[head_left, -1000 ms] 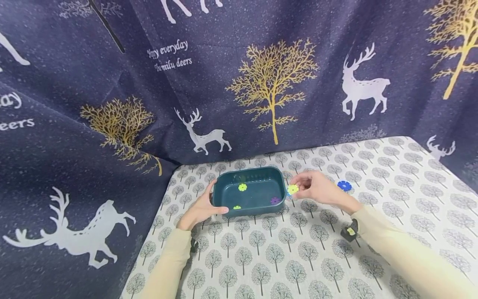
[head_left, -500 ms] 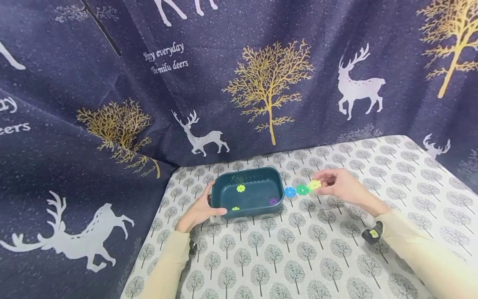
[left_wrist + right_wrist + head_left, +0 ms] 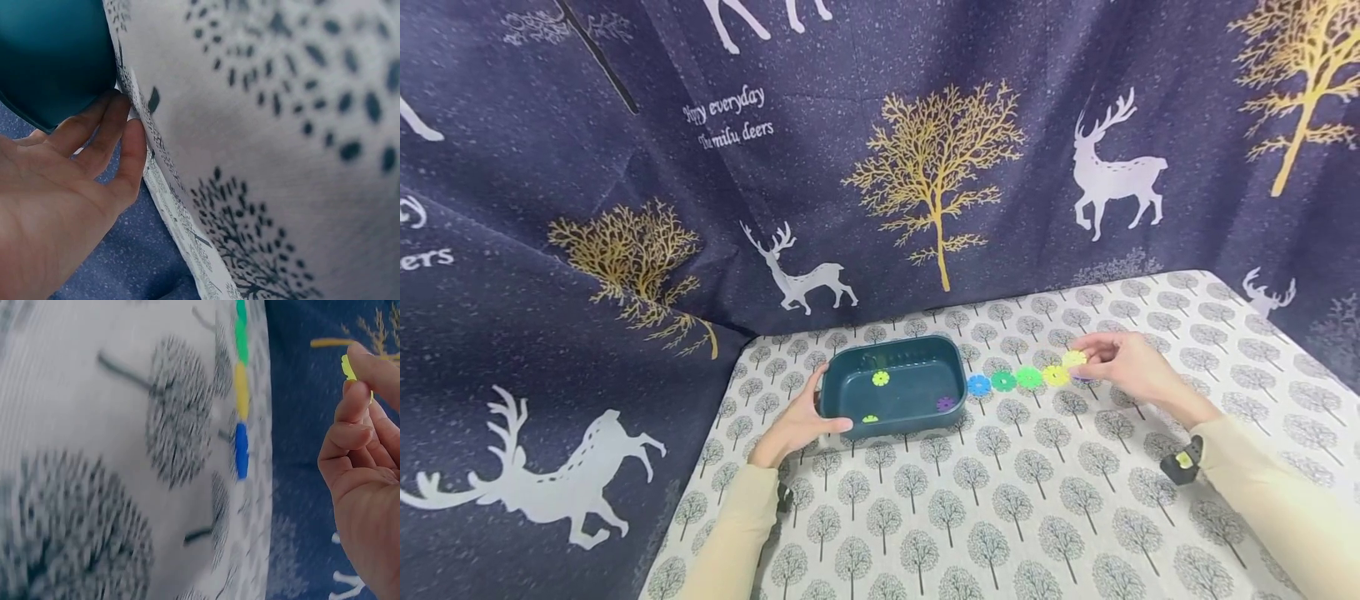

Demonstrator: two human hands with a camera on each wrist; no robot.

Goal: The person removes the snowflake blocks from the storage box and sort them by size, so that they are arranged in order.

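Observation:
My right hand (image 3: 1131, 371) pinches a yellow-green flower-shaped disc (image 3: 348, 367) between thumb and index finger, raised above the table. Just under it in the head view, a dark blue disc (image 3: 1081, 378) is partly covered. It ends a row that runs left through a yellow disc (image 3: 1056, 375), a light green disc (image 3: 1029, 377), a green disc (image 3: 1003, 381) and a light blue disc (image 3: 979, 385). My left hand (image 3: 797, 421) grips the left end of a dark teal plastic tray (image 3: 895, 429), thumb over its near rim.
Inside the tray lie two yellow-green discs, one near the middle (image 3: 881, 378) and one by the near wall (image 3: 870, 419), plus a purple disc (image 3: 945, 403) at the right. A navy curtain (image 3: 820, 167) with deer and trees hangs behind the tree-patterned tablecloth (image 3: 925, 517).
My right hand has moved right from beside the tray with the yellow-green disc, uncovering most of the row. The left hand stays on the tray.

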